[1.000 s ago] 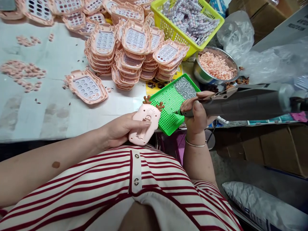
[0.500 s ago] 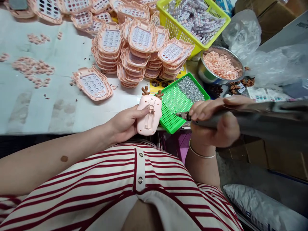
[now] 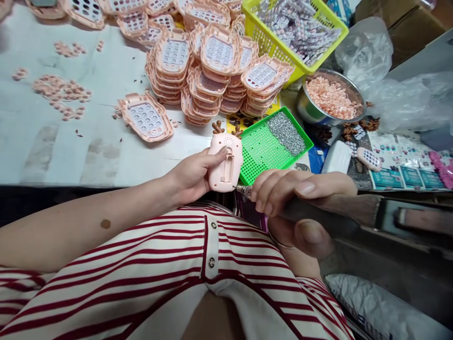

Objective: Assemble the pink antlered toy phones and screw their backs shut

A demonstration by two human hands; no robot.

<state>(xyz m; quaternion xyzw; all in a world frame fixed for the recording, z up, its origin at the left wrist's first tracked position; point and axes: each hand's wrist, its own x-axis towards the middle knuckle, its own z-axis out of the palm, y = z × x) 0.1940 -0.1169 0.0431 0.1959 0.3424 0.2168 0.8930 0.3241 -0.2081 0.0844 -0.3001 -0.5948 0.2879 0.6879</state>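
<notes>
My left hand (image 3: 194,172) is closed around a pink toy phone (image 3: 216,182) with brown antlers, its back facing up and its battery compartment uncovered. The thumb rests by the top of that compartment. In my right hand (image 3: 290,193) is a dark power screwdriver (image 3: 339,210), the fingers wrapped round its front end. Its bit touches, or nearly touches, the lower right corner of the toy phone, at a screw hole. Behind the toy lies a green perforated tray (image 3: 256,153) with a heap of small silver screws (image 3: 286,132) at its far end.
Stacked pink front shells (image 3: 170,59) stand at the back. One pair of shells (image 3: 146,118) lies nearer, left of the tray. Loose pink pieces (image 3: 60,89) are scattered at left. A yellow basket (image 3: 269,49) and a steel bowl (image 3: 306,106) of pink parts stand at back right.
My right hand has brought the screwdriver from over the green tray down and left to the toy phone's lower corner. My left hand keeps its hold; the view has shifted slightly.
</notes>
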